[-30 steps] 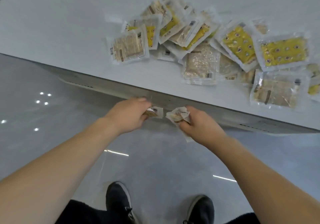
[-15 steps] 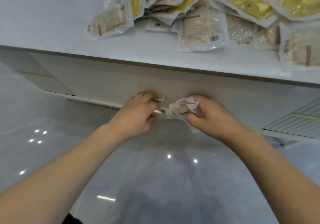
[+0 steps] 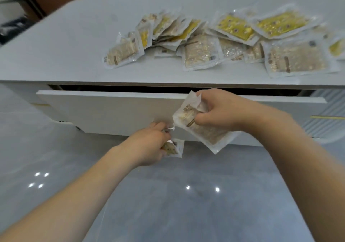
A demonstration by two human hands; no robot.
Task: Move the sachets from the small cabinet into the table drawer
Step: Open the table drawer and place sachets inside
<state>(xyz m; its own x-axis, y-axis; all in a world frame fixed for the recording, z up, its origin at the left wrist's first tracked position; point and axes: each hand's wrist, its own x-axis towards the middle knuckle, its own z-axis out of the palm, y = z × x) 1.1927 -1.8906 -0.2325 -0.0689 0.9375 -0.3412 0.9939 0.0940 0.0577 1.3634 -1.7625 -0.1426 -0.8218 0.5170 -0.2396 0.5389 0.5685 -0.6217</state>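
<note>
With the drawer [image 3: 112,111] open a crack under the bench [image 3: 74,51], my left hand [image 3: 149,144] and right hand [image 3: 220,111] each clutch a sachet [image 3: 203,127], so next I should widen the gap before dropping them in.

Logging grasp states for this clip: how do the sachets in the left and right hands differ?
The left hand's sachet is mostly hidden in the closed left hand; the right hand's sachet hangs largely exposed below the right hand. The left one shows darker, greenish contents; the right one pale beige. Both are clear-edged packets held before the slightly open drawer front.
</note>
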